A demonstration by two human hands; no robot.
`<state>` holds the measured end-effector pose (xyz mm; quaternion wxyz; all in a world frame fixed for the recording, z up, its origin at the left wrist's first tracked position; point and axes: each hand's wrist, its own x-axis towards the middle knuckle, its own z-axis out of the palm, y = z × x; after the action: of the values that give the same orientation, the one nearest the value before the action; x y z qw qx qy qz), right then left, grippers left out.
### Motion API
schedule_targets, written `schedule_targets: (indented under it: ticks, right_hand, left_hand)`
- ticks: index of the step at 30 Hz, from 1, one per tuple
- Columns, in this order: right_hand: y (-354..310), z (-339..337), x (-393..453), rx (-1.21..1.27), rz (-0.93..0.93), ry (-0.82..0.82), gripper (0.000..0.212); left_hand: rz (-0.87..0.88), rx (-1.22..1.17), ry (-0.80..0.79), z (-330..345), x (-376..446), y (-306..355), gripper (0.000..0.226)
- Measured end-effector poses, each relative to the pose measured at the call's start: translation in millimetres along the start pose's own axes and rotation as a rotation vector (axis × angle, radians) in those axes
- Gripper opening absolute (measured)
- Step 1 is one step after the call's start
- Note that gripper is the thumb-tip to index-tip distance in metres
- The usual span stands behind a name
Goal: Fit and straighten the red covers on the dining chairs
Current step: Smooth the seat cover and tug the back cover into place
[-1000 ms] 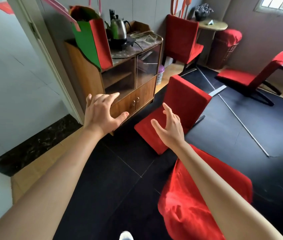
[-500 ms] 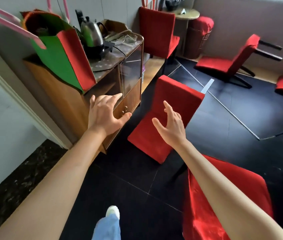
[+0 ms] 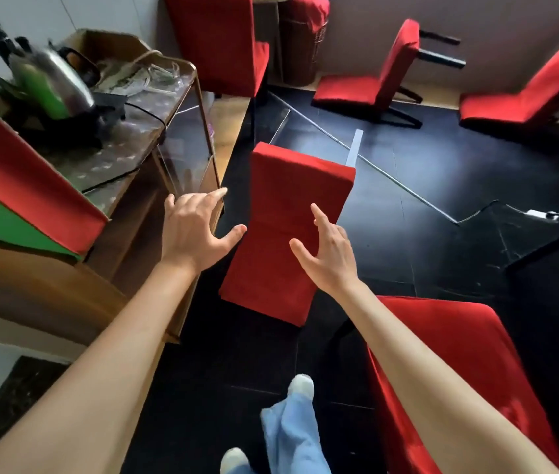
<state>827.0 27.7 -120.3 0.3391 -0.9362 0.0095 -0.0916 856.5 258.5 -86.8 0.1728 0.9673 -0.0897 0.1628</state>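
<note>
Both arms reach far out, so the left hand [image 3: 193, 230] and right hand [image 3: 329, 255], fingers spread apart and holding nothing, can probably grab the red chair [image 3: 288, 230].

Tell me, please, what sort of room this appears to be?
Probably a dining room, perhaps in a restaurant: several matching chairs in red covers, some tipped over on the floor, and a wooden sideboard with a kettle on top.
</note>
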Motion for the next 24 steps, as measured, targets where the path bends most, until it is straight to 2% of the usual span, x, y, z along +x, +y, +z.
schedule_targets:
  ticks: [12,24]
  right_hand:
    - [64,6,150,-0.103,-0.022,-0.038,0.075]
    - [90,45,219,-0.144,0.115,-0.082,0.075]
  left_hand:
    - [-0.021,-0.021,-0.042,86,137,3,0.071]
    - [0.034,-0.047,-0.167,150,229,-29,0.072]
